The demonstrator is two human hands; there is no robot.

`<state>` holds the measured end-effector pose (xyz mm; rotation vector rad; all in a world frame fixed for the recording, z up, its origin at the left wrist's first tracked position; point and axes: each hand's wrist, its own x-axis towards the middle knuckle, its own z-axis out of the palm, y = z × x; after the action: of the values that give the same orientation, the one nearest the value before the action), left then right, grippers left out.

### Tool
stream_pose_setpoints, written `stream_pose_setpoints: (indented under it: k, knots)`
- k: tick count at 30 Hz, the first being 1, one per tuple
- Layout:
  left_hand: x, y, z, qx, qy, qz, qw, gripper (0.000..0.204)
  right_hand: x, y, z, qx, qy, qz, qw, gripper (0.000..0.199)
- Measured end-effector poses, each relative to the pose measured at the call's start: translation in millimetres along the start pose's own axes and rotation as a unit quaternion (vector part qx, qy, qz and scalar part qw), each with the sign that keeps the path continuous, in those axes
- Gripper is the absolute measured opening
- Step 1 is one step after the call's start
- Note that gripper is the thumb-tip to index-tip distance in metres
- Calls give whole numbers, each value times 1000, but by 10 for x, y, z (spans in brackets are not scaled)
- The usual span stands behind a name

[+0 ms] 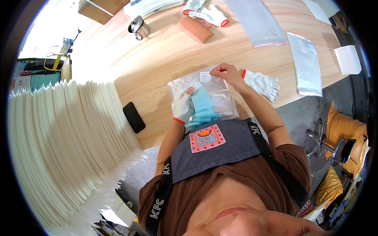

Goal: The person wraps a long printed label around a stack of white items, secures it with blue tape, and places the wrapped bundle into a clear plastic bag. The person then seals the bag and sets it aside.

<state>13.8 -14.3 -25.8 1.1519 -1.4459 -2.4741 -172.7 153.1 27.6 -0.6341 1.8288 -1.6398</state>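
My left hand, in a white glove with a red cuff and its thumb bare, closes on a light-blue strip of label backing. A white label sits at the strip's upper end, beside the thumb. The strip hangs down over the near edge of a clear plastic bag lying on the table. My bare right hand has its fingers pinched together at the right edge of a white printed sticker on the bag's upper part. Whether the sticker is fully stuck down, I cannot tell.
A tall stack of white sheets stands at the left, beside a black phone. An empty white glove lies right of my hand. Farther off are plastic bags, a brown roll, a metal cup and more gloves.
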Motion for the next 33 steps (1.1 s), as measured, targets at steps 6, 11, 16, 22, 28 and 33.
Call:
stream_pose_setpoints:
  k: [6,11,16,22,28,33]
  knots:
    - [-23,10,25,12,18,22,1000,38,198,204,-88,-227,9,30,973,17]
    - [8,-39,-29,16,7,7,1000,40,210,267,-24,-281,56,-11,958,15]
    - [11,-58,-31,8,-12,28,1000,42,112,274,55,-364,92,-139,916,12]
    - [-30,-18,16,-6,-19,40,999,42,-11,248,86,-284,104,-149,941,39]
    - [4,-66,-38,9,-15,29,999,41,-45,143,118,-21,126,10,992,60]
    - [-84,35,70,-22,-22,28,999,42,133,390,-59,-33,19,82,996,28]
